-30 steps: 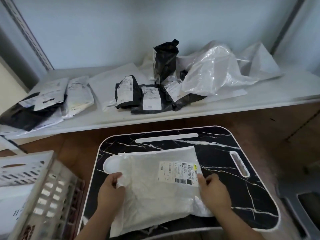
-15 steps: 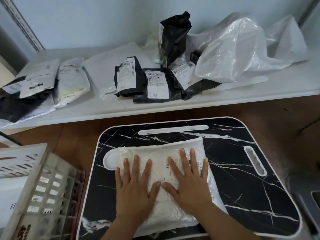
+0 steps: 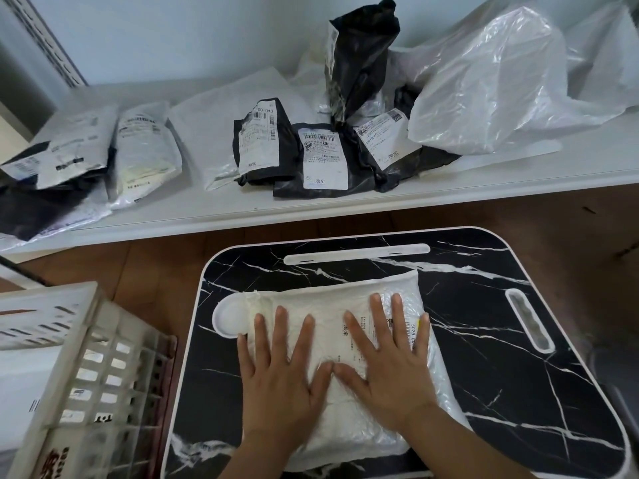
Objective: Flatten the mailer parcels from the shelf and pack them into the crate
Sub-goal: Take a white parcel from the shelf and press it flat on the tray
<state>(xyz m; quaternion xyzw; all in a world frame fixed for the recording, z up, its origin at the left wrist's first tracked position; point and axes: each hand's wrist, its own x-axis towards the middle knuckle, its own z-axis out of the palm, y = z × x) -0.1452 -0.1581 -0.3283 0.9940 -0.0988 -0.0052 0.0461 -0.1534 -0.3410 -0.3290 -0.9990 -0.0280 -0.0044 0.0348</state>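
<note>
A white mailer parcel [image 3: 332, 299] with a shipping label lies flat on the black marble-patterned lap tray [image 3: 484, 340]. My left hand [image 3: 280, 378] and my right hand [image 3: 390, 368] press down on it side by side, palms flat, fingers straight and spread, thumbs nearly touching. A white slatted crate [image 3: 103, 368] stands at the lower left beside the tray. On the white shelf [image 3: 345, 202] beyond lie several more mailers: black ones with labels [image 3: 311, 157] in the middle, an upright black one [image 3: 359, 60], and white and black ones [image 3: 145, 150] at the left.
Large crumpled clear-white plastic bags [image 3: 494, 84] fill the shelf's right end. A brown wooden floor [image 3: 155, 271] shows between shelf, crate and tray. A grey object [image 3: 619, 385] sits at the right edge. A slotted shelf upright [image 3: 52, 39] runs up the wall at top left.
One second ago my hands gripped the parcel's side edges. They then moved onto its top and now press flat on it. The view has shifted closer to the shelf.
</note>
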